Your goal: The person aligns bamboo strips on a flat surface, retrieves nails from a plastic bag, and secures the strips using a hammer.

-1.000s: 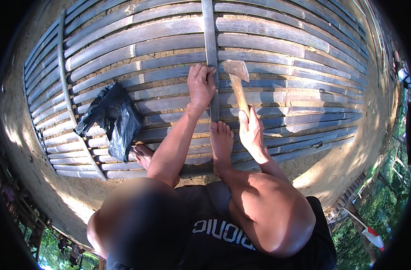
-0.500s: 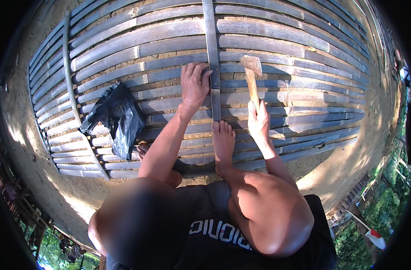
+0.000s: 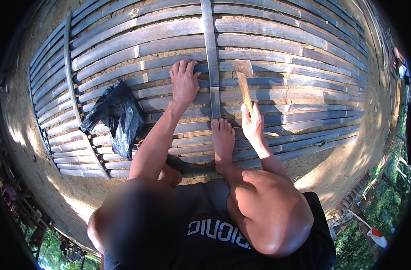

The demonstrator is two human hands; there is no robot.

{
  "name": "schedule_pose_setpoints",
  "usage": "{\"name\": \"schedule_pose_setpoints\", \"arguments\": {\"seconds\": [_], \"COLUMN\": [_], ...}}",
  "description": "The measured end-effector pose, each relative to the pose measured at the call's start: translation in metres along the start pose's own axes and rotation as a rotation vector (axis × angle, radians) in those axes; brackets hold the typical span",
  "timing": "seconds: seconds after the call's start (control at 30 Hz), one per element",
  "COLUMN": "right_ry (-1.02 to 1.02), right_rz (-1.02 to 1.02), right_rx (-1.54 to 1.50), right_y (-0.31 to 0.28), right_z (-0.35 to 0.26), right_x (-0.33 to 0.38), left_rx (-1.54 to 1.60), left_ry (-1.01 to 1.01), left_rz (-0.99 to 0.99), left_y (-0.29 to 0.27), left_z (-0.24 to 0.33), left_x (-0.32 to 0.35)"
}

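My right hand point(image 3: 253, 123) is wrapped round the wooden handle of a small hatchet point(image 3: 245, 92). Its broad, worn metal head points away from me, over the bamboo slats right of the upright strip. My left hand point(image 3: 185, 83) rests on the slats with its fingers apart and slightly bent, holding nothing that shows. Between the two hands, a narrow bamboo crosspiece point(image 3: 210, 49) runs lengthwise over the slats point(image 3: 268, 29). My bare foot point(image 3: 223, 135) presses near the crosspiece's close end.
A crumpled black plastic bag point(image 3: 124, 128) lies on the slats to the left. Another thin crosspiece point(image 3: 69, 72) spans them at the far left. Dry, cracked soil point(image 3: 21, 108) surrounds the bamboo panel. Greenery point(image 3: 376, 216) and sticks stand at the lower right.
My left hand has moved left, off the crosspiece and onto the slats. The right hand has shifted slightly left with the hatchet, bringing its head closer to the crosspiece.
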State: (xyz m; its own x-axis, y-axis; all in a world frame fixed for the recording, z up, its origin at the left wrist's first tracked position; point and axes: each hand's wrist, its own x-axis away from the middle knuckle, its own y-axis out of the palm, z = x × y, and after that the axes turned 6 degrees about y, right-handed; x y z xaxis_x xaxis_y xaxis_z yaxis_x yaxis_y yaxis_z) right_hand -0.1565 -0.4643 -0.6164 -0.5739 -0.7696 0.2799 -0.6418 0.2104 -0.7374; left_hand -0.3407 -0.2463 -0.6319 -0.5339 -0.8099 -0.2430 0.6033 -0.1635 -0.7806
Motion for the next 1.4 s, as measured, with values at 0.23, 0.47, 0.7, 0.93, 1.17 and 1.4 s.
{"name": "schedule_pose_setpoints", "arguments": {"seconds": [0.23, 0.47, 0.7, 0.93, 1.17, 1.4], "right_ry": [0.029, -0.114, -0.087, -0.123, -0.225, -0.096], "right_rz": [0.017, 0.150, 0.012, 0.032, 0.107, 0.122], "right_rx": [0.023, 0.030, 0.060, -0.050, -0.162, 0.016], "right_y": [-0.005, 0.022, 0.008, 0.020, 0.024, 0.018], "right_z": [-0.009, 0.000, -0.016, -0.013, -0.010, -0.007], "right_x": [0.015, 0.009, 0.008, 0.005, 0.006, 0.005], "left_rx": [-0.016, -0.032, -0.019, -0.043, -0.036, -0.039], "left_ry": [-0.007, -0.020, -0.015, -0.026, -0.031, -0.031], "left_rz": [-0.032, -0.044, -0.030, -0.054, -0.051, -0.042], "left_y": [0.000, 0.000, 0.001, 0.001, 0.002, 0.005], "left_z": [0.001, 0.002, 0.003, 0.002, 0.004, 0.000], "left_x": [0.001, 0.003, 0.003, 0.000, 0.004, 0.003]}}
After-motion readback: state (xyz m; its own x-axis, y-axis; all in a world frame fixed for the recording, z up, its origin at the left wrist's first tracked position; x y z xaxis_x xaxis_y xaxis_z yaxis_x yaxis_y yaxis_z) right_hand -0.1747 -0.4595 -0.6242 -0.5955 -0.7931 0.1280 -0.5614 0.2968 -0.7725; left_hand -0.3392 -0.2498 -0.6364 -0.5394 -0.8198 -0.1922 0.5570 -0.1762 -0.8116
